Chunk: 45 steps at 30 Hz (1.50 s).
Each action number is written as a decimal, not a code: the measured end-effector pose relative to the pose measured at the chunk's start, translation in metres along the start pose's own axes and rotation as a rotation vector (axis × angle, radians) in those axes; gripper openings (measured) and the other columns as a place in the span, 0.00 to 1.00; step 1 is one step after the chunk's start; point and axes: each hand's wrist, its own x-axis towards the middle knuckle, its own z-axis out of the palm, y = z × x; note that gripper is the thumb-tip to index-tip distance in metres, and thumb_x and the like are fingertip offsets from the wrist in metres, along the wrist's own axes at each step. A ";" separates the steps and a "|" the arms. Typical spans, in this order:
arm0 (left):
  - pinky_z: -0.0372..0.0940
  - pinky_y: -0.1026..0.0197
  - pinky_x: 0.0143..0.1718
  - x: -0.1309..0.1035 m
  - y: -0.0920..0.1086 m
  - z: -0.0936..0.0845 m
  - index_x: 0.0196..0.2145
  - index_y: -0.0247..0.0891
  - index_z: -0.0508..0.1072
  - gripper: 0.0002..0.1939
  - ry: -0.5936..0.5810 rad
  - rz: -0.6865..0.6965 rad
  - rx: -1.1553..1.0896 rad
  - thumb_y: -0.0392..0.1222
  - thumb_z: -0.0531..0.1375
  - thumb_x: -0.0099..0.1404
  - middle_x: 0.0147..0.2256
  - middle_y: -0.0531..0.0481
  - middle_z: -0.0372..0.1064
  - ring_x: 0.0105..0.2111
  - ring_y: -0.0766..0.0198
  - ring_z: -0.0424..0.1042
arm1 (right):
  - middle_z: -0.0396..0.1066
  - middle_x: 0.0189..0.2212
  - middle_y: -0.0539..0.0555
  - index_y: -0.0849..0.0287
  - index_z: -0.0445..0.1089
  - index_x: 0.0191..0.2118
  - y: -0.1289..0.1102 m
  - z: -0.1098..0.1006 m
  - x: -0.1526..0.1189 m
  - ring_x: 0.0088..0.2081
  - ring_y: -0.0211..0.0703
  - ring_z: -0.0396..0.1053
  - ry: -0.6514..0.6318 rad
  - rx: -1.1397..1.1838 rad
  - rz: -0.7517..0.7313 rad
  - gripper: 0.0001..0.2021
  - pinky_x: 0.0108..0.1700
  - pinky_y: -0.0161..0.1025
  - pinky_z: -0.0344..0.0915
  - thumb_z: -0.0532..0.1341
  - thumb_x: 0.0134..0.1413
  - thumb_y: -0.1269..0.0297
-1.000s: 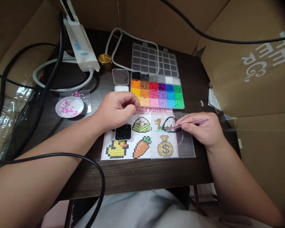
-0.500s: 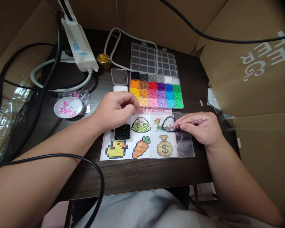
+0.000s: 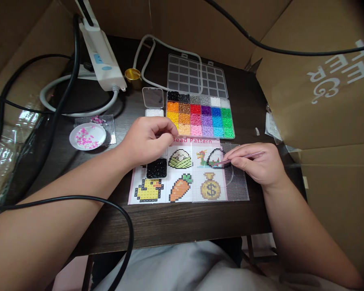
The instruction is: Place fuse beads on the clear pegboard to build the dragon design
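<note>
My right hand [image 3: 255, 161] holds pink tweezers [image 3: 244, 157], their tips on the clear pegboard [image 3: 238, 186] beside an arched outline of black beads [image 3: 214, 151]. The pegboard lies over the right part of a bead pattern sheet [image 3: 164, 199] that shows a carrot, a money bag and other pictures. My left hand [image 3: 153, 139] is closed above the sheet's upper left; what its fingers hold, if anything, is hidden. Below it stands an open box of black beads [image 3: 156, 168]. A sorted tray of coloured beads [image 3: 201, 115] lies behind the sheet.
A white dish [image 3: 87, 136] of pink and white beads sits on the left, partly over another pegboard [image 3: 111, 125]. Behind are a gold cup [image 3: 133, 76], a white power strip [image 3: 103, 60] and looping cables. Cardboard walls [image 3: 336, 121] surround the dark table [image 3: 182, 226].
</note>
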 end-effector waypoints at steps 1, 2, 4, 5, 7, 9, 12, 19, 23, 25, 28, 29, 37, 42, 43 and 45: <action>0.62 0.61 0.28 0.000 0.000 0.000 0.28 0.40 0.76 0.07 -0.001 0.001 0.003 0.37 0.56 0.54 0.23 0.54 0.73 0.24 0.65 0.68 | 0.83 0.32 0.49 0.47 0.83 0.34 0.000 0.000 0.000 0.34 0.44 0.81 -0.002 -0.002 0.000 0.02 0.38 0.38 0.79 0.71 0.55 0.62; 0.62 0.61 0.28 0.000 0.000 0.000 0.27 0.40 0.76 0.08 -0.002 0.001 0.006 0.37 0.56 0.54 0.23 0.54 0.73 0.24 0.66 0.67 | 0.83 0.32 0.49 0.47 0.83 0.34 0.000 0.000 0.000 0.34 0.44 0.81 -0.003 -0.003 0.000 0.02 0.38 0.38 0.79 0.71 0.55 0.62; 0.62 0.62 0.28 0.000 0.001 0.000 0.27 0.40 0.76 0.08 0.001 0.002 0.015 0.36 0.56 0.54 0.23 0.55 0.73 0.24 0.66 0.67 | 0.83 0.32 0.50 0.48 0.83 0.34 0.000 0.000 0.000 0.34 0.44 0.81 -0.001 -0.001 -0.001 0.02 0.38 0.38 0.79 0.71 0.55 0.61; 0.62 0.62 0.28 0.000 0.002 0.000 0.27 0.39 0.76 0.08 0.003 0.001 0.017 0.36 0.56 0.54 0.23 0.55 0.73 0.24 0.67 0.67 | 0.83 0.32 0.50 0.48 0.83 0.34 -0.001 0.000 0.000 0.34 0.44 0.81 0.001 0.001 -0.001 0.02 0.37 0.37 0.79 0.71 0.55 0.61; 0.61 0.63 0.28 0.000 0.003 0.000 0.27 0.39 0.76 0.09 0.007 -0.001 0.014 0.36 0.56 0.53 0.23 0.55 0.72 0.24 0.67 0.66 | 0.83 0.32 0.50 0.49 0.83 0.33 -0.001 0.001 0.000 0.33 0.44 0.81 0.005 0.001 -0.004 0.02 0.37 0.37 0.79 0.71 0.55 0.61; 0.61 0.63 0.28 0.000 0.004 0.000 0.27 0.39 0.76 0.09 0.008 -0.004 0.006 0.36 0.55 0.53 0.23 0.55 0.72 0.24 0.67 0.66 | 0.83 0.32 0.50 0.49 0.83 0.33 -0.002 0.001 0.001 0.33 0.44 0.81 0.005 0.001 -0.013 0.02 0.37 0.36 0.79 0.71 0.55 0.62; 0.61 0.63 0.28 0.000 0.004 0.000 0.27 0.38 0.76 0.09 0.009 -0.005 0.001 0.36 0.55 0.53 0.23 0.55 0.73 0.24 0.67 0.67 | 0.83 0.32 0.50 0.48 0.83 0.34 -0.002 0.001 0.001 0.34 0.43 0.81 0.004 0.005 -0.019 0.02 0.37 0.36 0.79 0.71 0.55 0.64; 0.62 0.62 0.28 0.000 0.001 0.000 0.27 0.39 0.76 0.09 0.009 0.017 0.003 0.35 0.55 0.54 0.24 0.55 0.73 0.24 0.67 0.67 | 0.83 0.31 0.51 0.50 0.83 0.33 -0.001 0.000 0.000 0.33 0.44 0.81 0.011 -0.005 0.002 0.01 0.36 0.37 0.79 0.72 0.54 0.62; 0.61 0.62 0.28 0.000 0.002 0.000 0.27 0.39 0.75 0.08 0.002 0.015 -0.008 0.35 0.55 0.53 0.23 0.55 0.73 0.23 0.67 0.67 | 0.83 0.32 0.50 0.49 0.83 0.33 0.000 0.000 0.000 0.33 0.44 0.81 0.006 -0.007 -0.008 0.02 0.36 0.36 0.78 0.71 0.55 0.62; 0.61 0.62 0.28 0.000 0.002 0.000 0.27 0.39 0.75 0.08 0.002 0.009 -0.007 0.35 0.55 0.53 0.23 0.55 0.73 0.23 0.67 0.67 | 0.83 0.32 0.50 0.49 0.83 0.34 -0.001 0.001 0.000 0.34 0.43 0.81 0.004 -0.004 -0.012 0.02 0.36 0.36 0.78 0.71 0.55 0.63; 0.61 0.62 0.28 0.000 0.002 0.000 0.27 0.40 0.76 0.08 0.002 0.002 -0.005 0.36 0.55 0.53 0.23 0.55 0.73 0.23 0.67 0.67 | 0.83 0.31 0.50 0.49 0.83 0.33 -0.002 0.001 0.002 0.33 0.43 0.81 0.009 -0.006 -0.016 0.02 0.36 0.35 0.78 0.71 0.55 0.63; 0.61 0.62 0.28 0.000 0.002 0.000 0.27 0.40 0.76 0.08 0.003 0.003 -0.002 0.36 0.56 0.53 0.23 0.55 0.73 0.23 0.67 0.67 | 0.83 0.31 0.50 0.49 0.83 0.33 -0.002 0.001 0.002 0.33 0.43 0.81 0.009 -0.008 -0.013 0.02 0.35 0.35 0.78 0.71 0.55 0.62; 0.62 0.62 0.27 0.000 0.000 0.001 0.28 0.40 0.76 0.08 0.006 0.009 0.005 0.36 0.56 0.54 0.23 0.54 0.73 0.23 0.67 0.67 | 0.83 0.32 0.51 0.49 0.83 0.33 0.003 0.000 0.000 0.33 0.45 0.81 0.011 0.017 0.026 0.03 0.36 0.39 0.79 0.72 0.54 0.58; 0.62 0.62 0.27 0.000 0.000 0.000 0.28 0.40 0.76 0.08 0.003 0.003 0.007 0.36 0.56 0.54 0.24 0.54 0.74 0.24 0.66 0.68 | 0.83 0.32 0.50 0.48 0.83 0.34 0.003 -0.001 -0.001 0.34 0.43 0.81 0.004 0.018 0.012 0.02 0.37 0.37 0.79 0.71 0.55 0.61; 0.62 0.62 0.28 0.000 0.001 0.000 0.28 0.40 0.76 0.08 0.001 0.001 0.005 0.36 0.56 0.54 0.24 0.54 0.74 0.24 0.66 0.68 | 0.83 0.32 0.50 0.48 0.83 0.34 0.003 -0.001 0.000 0.34 0.43 0.81 0.004 0.017 0.012 0.02 0.37 0.37 0.78 0.71 0.55 0.61; 0.62 0.62 0.28 0.000 0.001 0.000 0.28 0.40 0.76 0.08 0.003 0.003 0.004 0.36 0.56 0.54 0.24 0.54 0.74 0.24 0.66 0.69 | 0.83 0.32 0.50 0.48 0.83 0.34 0.002 0.000 0.000 0.34 0.43 0.81 0.004 0.013 0.012 0.02 0.37 0.37 0.78 0.71 0.55 0.61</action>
